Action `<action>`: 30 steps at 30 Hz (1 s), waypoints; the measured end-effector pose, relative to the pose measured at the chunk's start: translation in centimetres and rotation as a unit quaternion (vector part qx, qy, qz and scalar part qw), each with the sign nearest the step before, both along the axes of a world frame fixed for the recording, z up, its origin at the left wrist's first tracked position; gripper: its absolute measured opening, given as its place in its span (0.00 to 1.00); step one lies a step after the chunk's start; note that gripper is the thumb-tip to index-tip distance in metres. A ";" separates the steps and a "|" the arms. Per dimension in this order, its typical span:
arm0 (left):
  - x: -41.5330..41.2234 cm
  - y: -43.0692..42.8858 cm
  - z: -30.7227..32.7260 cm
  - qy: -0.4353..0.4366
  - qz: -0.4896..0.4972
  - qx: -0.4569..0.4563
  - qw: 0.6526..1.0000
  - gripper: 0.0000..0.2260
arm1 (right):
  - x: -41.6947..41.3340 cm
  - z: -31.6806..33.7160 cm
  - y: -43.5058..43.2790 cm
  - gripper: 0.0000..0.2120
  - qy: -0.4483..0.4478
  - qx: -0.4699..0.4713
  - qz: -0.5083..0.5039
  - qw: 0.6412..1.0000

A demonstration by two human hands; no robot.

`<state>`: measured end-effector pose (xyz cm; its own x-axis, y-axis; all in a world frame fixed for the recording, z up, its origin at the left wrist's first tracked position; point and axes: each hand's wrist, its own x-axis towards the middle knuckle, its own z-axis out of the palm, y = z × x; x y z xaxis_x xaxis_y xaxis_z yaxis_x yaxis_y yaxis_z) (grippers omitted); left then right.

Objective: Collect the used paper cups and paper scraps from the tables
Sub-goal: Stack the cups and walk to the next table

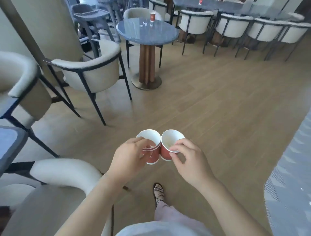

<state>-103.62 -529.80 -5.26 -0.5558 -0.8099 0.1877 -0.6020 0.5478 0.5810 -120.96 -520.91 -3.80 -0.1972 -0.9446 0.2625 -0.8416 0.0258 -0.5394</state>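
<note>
My left hand (129,153) grips a small stack of red paper cups (152,152) with white insides, held over the wooden floor. My right hand (188,160) pinches the rim of a single red paper cup (166,151), which touches the stack side by side. Ahead, a round blue table (159,36) carries another red paper cup (152,16) near its far edge and a few small white paper scraps (144,24). A further red cup (200,2) shows on the long table at the top.
White padded armchairs (90,74) with dark metal legs stand on the left and near my left arm. A row of similar chairs (234,27) lines the long table at the back right. A grey patterned carpet (289,176) lies on the right. My sandalled foot (159,193) is below.
</note>
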 end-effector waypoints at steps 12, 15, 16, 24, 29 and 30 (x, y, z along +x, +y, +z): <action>-5.2 -13.1 0.9 -0.006 0.151 0.010 0.988 0.08 | -7.5 -0.7 -19.3 0.05 -0.022 0.005 0.148 0.989; -3.9 -14.7 0.6 -0.020 0.203 0.028 0.979 0.08 | -6.5 -1.2 -23.0 0.06 -0.033 0.013 0.192 0.981; -3.4 -15.5 0.6 -0.023 0.220 0.028 0.975 0.09 | -6.0 -1.4 -24.4 0.06 -0.032 0.013 0.207 0.978; 1.1 -24.7 -0.4 -0.010 0.308 0.023 0.951 0.09 | -1.0 -2.2 -37.1 0.06 -0.035 0.032 0.296 0.954; 5.0 -33.2 -0.6 -0.008 0.327 0.023 0.945 0.08 | 3.3 -2.1 -47.4 0.05 -0.021 0.030 0.320 0.947; 6.0 -34.9 -0.2 -0.009 0.333 0.023 0.942 0.08 | 4.4 -1.8 -49.4 0.05 -0.019 0.029 0.329 0.944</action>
<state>-97.58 -564.67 -5.50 0.0769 -0.9872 0.1398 -0.8130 0.0191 0.5820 -116.60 -570.31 -5.64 0.4282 -0.8788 0.2106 -0.6665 -0.4645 -0.5831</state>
